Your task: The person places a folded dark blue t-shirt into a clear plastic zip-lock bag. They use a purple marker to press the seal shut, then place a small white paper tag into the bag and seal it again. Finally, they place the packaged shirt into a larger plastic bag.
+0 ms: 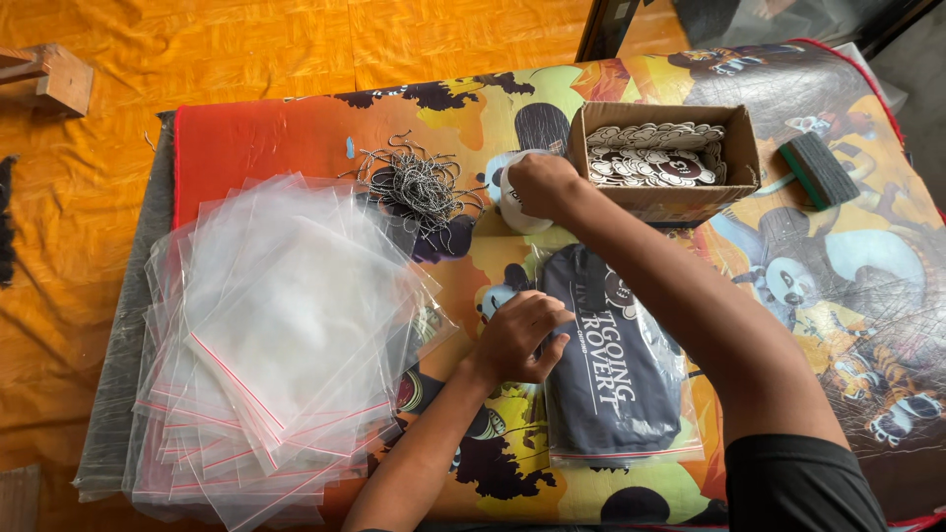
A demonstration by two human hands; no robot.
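Note:
My left hand (519,336) rests with curled fingers on the left edge of a dark folded garment with white lettering, sealed in a clear bag (616,374) at the middle of the table. My right hand (539,184) reaches forward, fingers closed on a round white tag (512,209) between a heap of grey metal hooks (419,185) and a cardboard box (662,200) filled with round black-and-white tags (658,154).
A thick pile of clear zip bags with red seal strips (276,345) covers the left of the table. A colourful cartoon-print cloth (828,286) covers the table. A green-edged dark block (819,169) lies at the right. Orange cloth (197,49) lies beyond.

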